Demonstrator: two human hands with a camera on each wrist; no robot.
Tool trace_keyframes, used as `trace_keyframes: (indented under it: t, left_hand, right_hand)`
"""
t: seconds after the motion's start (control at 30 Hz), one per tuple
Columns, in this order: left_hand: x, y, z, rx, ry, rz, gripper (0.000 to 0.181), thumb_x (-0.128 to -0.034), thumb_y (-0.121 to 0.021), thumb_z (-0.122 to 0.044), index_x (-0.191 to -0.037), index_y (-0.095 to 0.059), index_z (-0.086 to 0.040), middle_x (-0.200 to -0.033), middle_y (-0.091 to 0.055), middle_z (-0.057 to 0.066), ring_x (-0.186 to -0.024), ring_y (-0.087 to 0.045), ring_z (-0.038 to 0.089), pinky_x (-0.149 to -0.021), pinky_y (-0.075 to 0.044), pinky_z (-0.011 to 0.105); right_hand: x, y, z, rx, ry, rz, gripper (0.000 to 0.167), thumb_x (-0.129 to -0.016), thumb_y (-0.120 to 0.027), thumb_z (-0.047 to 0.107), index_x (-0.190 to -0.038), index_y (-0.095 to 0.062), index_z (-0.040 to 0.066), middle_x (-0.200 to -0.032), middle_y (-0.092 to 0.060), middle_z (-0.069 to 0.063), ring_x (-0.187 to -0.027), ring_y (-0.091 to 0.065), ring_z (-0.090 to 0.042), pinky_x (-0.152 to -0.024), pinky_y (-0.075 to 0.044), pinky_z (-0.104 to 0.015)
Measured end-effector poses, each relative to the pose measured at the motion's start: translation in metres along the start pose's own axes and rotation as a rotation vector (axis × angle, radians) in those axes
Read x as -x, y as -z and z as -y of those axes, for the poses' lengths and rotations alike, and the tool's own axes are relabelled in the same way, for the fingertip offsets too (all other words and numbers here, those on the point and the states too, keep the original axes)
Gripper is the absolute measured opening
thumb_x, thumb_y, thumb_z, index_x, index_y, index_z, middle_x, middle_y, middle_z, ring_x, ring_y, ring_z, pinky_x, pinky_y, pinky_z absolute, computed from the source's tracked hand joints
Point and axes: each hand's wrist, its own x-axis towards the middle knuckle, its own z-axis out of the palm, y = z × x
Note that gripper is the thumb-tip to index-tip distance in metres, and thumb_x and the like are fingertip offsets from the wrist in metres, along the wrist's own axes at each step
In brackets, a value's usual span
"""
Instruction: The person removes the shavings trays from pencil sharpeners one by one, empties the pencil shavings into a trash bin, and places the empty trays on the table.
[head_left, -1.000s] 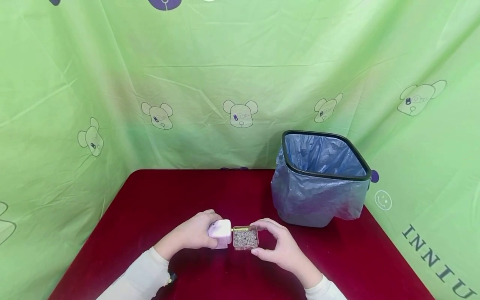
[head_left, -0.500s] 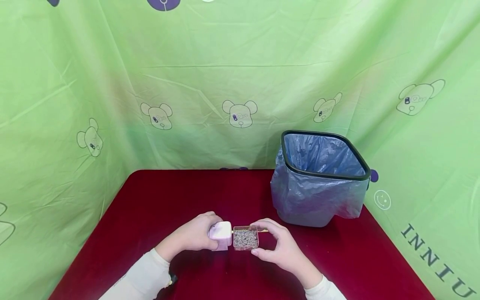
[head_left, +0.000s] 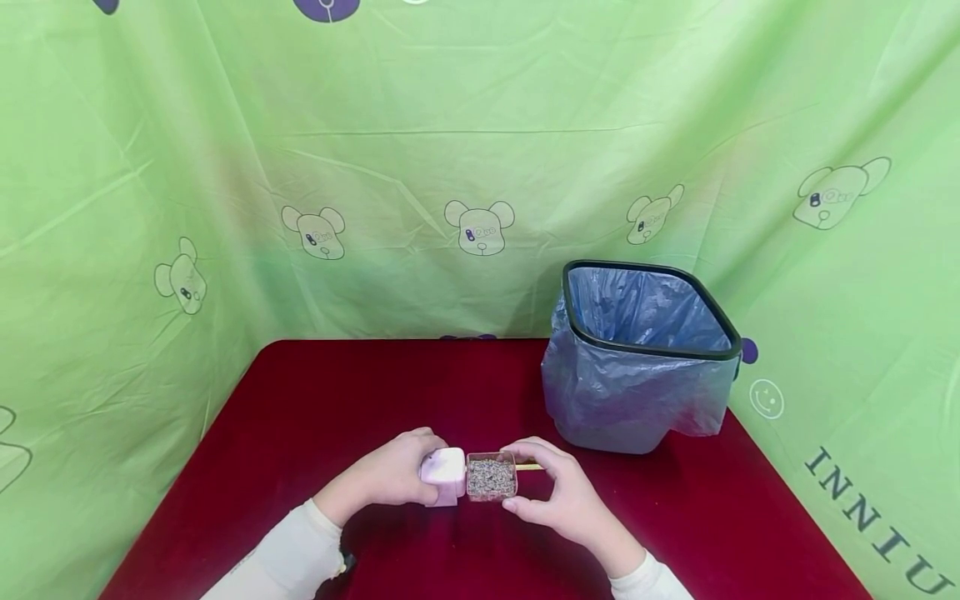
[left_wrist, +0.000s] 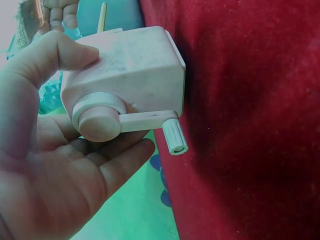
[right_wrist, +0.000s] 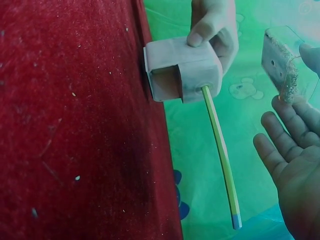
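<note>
My left hand (head_left: 393, 471) grips a pale pink crank pencil sharpener (left_wrist: 130, 65), thumb on one side and fingers on the other. Its crank handle (left_wrist: 175, 135) shows in the left wrist view. A yellow pencil (right_wrist: 220, 150) sticks out of the sharpener's front, beside the square opening (right_wrist: 166, 82). In the head view the pencil passes behind a small clear drawer (head_left: 492, 479) full of grey shavings. My right hand (head_left: 558, 496) pinches that drawer by its right end between thumb and fingers. Drawer and sharpener are apart.
A bin (head_left: 645, 400) lined with a blue plastic bag stands at the back right of the red-covered table (head_left: 360, 383). Green cloth (head_left: 480, 167) hangs behind and at both sides. Small pale specks lie on the red cover in the right wrist view.
The sharpener in my left hand has shifted slightly right and nearer to me. The pencil's end now shows right of the drawer. My right hand and the drawer have hardly moved.
</note>
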Motion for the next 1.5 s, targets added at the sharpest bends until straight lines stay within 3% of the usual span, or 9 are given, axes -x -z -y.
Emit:
trace_keyframes:
  t: [0.53,1.5]
  left_hand:
    - [0.0,-0.0018,0.0016,-0.014,-0.005,-0.008,0.057,-0.0622,-0.081,-0.022,-0.116,-0.069,-0.007,-0.098,-0.06,-0.008,-0.083,-0.054,0.006,-0.069,-0.048,0.022]
    - [0.0014,-0.0024,0.0041,-0.004,0.013,-0.002,0.057,-0.0621,-0.081,-0.022,-0.115,-0.069,-0.006,-0.098,-0.06,-0.008,-0.083,-0.054,0.006,-0.07,-0.048,0.022]
  right_hand:
    - [0.0001,0.0006,0.0004,-0.002,-0.017,0.009,0.054,-0.08,-0.087,0.018,-0.129,-0.065,0.019,-0.123,-0.067,0.003,-0.111,-0.065,-0.015,-0.091,-0.057,-0.047]
    - [0.0012,0.0013,0.0023,0.003,-0.03,0.014,0.056,-0.079,-0.087,0.018,-0.13,-0.064,0.021,-0.124,-0.067,0.003,-0.112,-0.064,-0.013,-0.092,-0.056,-0.043]
